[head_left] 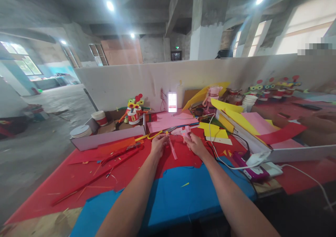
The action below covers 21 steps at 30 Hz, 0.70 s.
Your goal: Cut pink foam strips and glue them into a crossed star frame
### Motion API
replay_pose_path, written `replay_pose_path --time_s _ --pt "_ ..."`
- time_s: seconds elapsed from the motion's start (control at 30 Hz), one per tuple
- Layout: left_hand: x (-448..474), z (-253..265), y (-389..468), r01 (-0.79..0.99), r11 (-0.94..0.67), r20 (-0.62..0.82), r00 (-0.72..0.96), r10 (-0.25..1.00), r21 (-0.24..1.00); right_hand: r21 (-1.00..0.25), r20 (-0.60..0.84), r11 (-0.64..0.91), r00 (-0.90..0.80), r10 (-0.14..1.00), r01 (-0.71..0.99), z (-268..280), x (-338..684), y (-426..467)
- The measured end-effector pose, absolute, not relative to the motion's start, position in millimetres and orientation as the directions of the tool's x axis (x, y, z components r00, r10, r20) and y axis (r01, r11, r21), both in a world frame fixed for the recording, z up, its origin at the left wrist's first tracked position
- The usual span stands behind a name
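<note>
white-walled cardboard tray: holds red-and-white paper-cup figure | left hand: fingertips pinching one end of narrow pink strip | pink plastic glue gun: nozzle near left fingertips, over red sheet | right hand: gripping its handle | boxy purple power strip: beyond right forearm

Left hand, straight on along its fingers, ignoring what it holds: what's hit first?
Likely the nozzle end of the pink plastic glue gun held in the right hand, just past the fingertips of the left hand. Depth is unclear from this one view, so it might narrowly miss.
</note>
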<state>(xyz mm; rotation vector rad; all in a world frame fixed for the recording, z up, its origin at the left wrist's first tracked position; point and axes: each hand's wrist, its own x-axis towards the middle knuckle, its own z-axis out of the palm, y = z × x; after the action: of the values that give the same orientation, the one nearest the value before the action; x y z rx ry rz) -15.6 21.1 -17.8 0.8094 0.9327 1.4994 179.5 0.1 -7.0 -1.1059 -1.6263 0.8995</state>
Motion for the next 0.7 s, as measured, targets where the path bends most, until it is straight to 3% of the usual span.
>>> replay_pose_path --time_s 0.7 --pt "-14.9 -18.4 21.2 -0.451 -0.046 -0.019 -0.139 0.99 0.891 -0.913 0.316 0.34 -0.135 0.939 0.227 -9.5 179.1 2.6"
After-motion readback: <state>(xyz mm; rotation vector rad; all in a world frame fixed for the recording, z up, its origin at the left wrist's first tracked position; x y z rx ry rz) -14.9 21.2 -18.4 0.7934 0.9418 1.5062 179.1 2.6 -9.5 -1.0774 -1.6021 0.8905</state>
